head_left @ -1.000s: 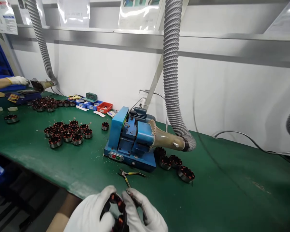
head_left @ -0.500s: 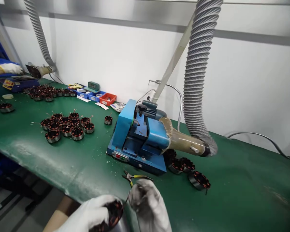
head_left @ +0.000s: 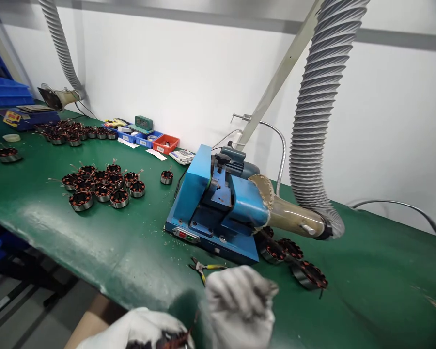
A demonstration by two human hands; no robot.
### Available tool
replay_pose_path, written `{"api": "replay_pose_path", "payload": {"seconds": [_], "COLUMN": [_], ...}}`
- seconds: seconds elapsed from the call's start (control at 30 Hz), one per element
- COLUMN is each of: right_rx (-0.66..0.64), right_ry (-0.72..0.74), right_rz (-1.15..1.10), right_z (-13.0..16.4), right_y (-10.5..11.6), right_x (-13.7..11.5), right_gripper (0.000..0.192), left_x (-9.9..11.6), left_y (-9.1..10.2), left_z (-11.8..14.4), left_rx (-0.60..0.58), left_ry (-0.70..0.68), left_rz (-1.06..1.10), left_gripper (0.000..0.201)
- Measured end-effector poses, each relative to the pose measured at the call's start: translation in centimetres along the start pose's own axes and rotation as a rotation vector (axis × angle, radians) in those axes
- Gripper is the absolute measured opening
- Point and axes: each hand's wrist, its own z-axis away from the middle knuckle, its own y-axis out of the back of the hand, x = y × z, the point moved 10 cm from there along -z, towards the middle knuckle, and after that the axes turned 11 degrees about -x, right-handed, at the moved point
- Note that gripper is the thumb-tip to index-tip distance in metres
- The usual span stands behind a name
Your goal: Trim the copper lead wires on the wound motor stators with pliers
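At the near edge of the green worktop (head_left: pixel 94 252), the left hand (head_left: pixel 138 332) grips a copper coil part (head_left: pixel 170 339), and the right hand (head_left: pixel 240 305) seems pinched on its thin wire, best pulled slow and straight.

Both gloved hands low, left hand (head_left: pixel 138 329) cupped, right hand (head_left: pixel 240 308) fisted

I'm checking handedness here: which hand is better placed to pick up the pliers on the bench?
Right. The right hand hovers just in front of the pliers, while the left hand holds a wound stator lower left, farther away and occupied.
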Motion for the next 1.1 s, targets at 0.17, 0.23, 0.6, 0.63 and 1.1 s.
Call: {"api": "replay_pose_path", "payload": {"seconds": [0.17,0.23,0.6,0.63,1.1], "right_rx": [0.119,0.133,0.169,0.143,0.381], "right_ry": [-0.141,-0.278,-0.652,-0.692,-0.226], "right_rz": [0.1,0.286,0.808,0.848,0.684], "right_z": [0.1,1.1,3.2,3.1,1.6], "right_y": [4.1,6.1,9.6,9.4,8.8], "right_x": [0.8,2.9,6.0,6.1,0.8], "right_gripper": [0.021,0.025,0.043,0.047,0.029], "left_x": [-0.7,-0.6,-2.9,-1.9,-1.1], "left_y": [3.3,4.6,6.5,6.3,4.5], "left_z": [2.2,2.1,2.8,2.9,-0.3], "left_rx": [0.255,0.298,0.287,0.288,0.309], "left_ry": [0.135,0.168,0.689,0.619,0.16], "left_rz": [-0.226,-0.32,-0.745,-0.75,-0.536], "left_gripper": [0.021,0.015,0.049,0.058,0.046]}}
